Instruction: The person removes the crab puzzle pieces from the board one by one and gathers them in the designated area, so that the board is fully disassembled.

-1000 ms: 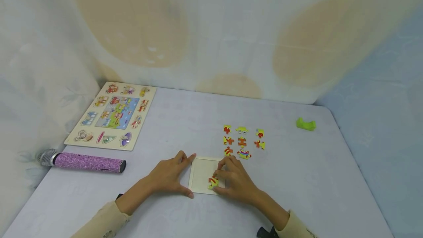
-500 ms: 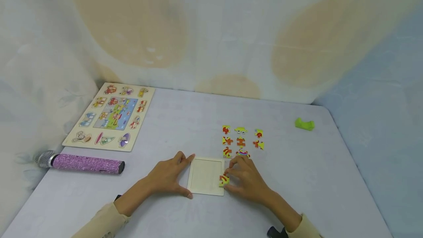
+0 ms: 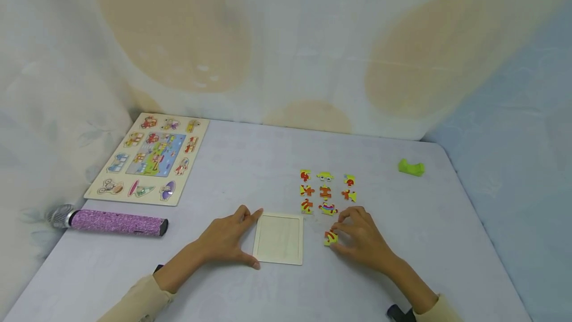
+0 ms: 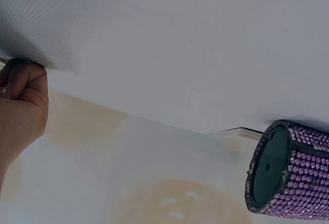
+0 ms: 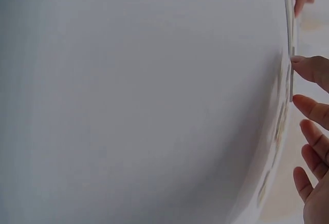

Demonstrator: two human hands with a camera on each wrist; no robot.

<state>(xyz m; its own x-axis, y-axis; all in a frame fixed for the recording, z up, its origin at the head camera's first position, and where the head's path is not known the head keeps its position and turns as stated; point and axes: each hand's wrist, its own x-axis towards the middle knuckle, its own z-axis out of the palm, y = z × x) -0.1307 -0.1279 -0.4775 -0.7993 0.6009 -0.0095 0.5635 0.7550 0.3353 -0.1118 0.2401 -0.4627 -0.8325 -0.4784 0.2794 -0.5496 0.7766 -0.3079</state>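
Observation:
My left hand [image 3: 225, 237] holds the left side of a square wooden puzzle tray [image 3: 278, 239], index finger at the far corner and thumb at the near one. The tray's recess is bare. To its right, my right hand [image 3: 366, 240] pinches a yellow-and-red jigsaw piece [image 3: 331, 238] between thumb and fingertips, low over the table. The right wrist view shows that piece edge-on as a thin strip. Beyond the hand, several loose jigsaw pieces [image 3: 325, 192] lie in rows, among them a rainbow-striped piece [image 3: 328, 208] close to the right fingers.
On the left lie a purple glittery microphone [image 3: 118, 221] and, behind it, a large wooden picture puzzle board [image 3: 191, 159]. A small bright green object [image 3: 411, 167] sits at the back right. Patterned cloth [image 3: 308, 48] hangs along the table's back and sides.
My right hand has carried the jigsaw piece rightward, out of the tray and past its right edge. My left hand has stayed at the tray's left side.

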